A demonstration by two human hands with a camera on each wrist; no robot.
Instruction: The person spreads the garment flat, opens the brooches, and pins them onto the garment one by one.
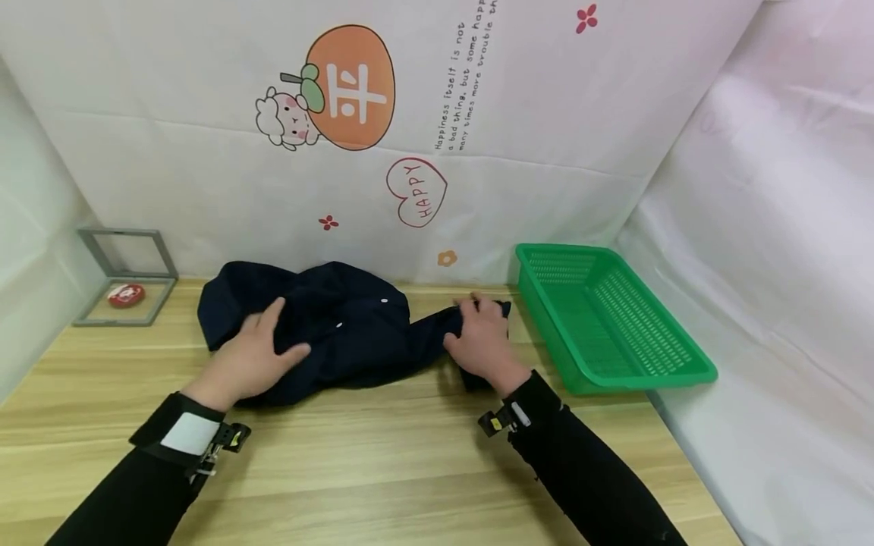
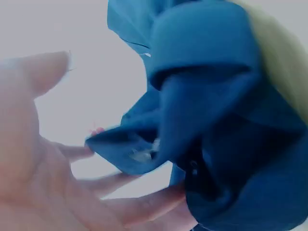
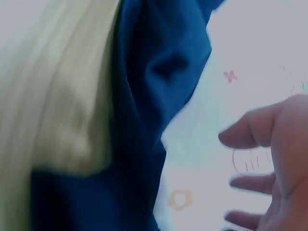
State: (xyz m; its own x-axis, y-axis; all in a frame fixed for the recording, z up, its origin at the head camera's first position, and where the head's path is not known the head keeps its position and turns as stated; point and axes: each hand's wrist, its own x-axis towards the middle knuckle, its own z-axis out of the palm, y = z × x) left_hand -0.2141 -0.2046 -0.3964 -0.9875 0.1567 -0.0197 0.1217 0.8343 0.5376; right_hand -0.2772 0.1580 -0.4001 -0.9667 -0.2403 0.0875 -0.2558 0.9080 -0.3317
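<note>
A dark navy shirt point(image 1: 369, 341) with small white buttons lies crumpled on the table against the back sheet. My left hand point(image 1: 249, 356) is over its left part, thumb and fingers spread apart. In the left wrist view, the fingers of that hand point(image 2: 57, 183) reach behind and beside loose folds of the shirt point(image 2: 211, 96), without a visible pinch. At the other end, my right hand point(image 1: 483, 337) hovers at or just above a sleeve point(image 1: 430, 337) that stretches rightward. The right wrist view shows this hand point(image 3: 293, 159) with fingers extended, apart from the cloth point(image 3: 144, 101).
To the right stands a green plastic basket point(image 1: 580, 371), its side near my right hand. A grey square frame point(image 1: 164, 303) with a red round item point(image 1: 126, 296) sits at the far left. White printed sheet point(image 1: 546, 114) walls in the wooden tabletop point(image 1: 341, 470).
</note>
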